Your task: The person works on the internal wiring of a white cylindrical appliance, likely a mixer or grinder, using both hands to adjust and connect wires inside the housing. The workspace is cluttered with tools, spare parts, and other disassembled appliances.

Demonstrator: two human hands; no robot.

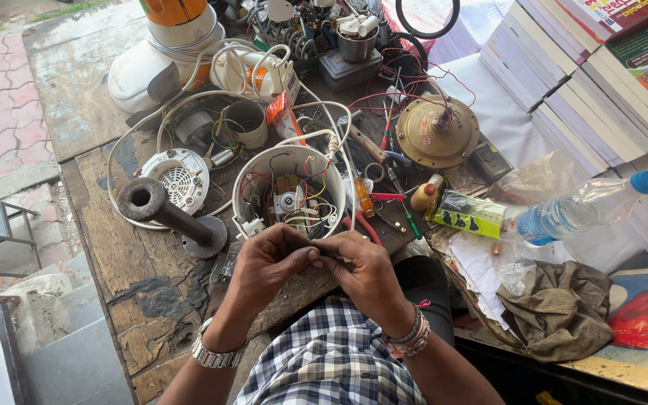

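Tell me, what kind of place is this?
Probably an open-air appliance repair stall: an opened white appliance base full of wires, a brass-coloured motor part, and screwdrivers crowd the worn wooden bench beside paving.

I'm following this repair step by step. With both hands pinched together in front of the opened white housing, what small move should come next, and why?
Probably carry the pinched piece forward to the open white housing. The left hand and right hand meet fingertip to fingertip just in front of it, and its wiring lies exposed. What they pinch is too small to tell.
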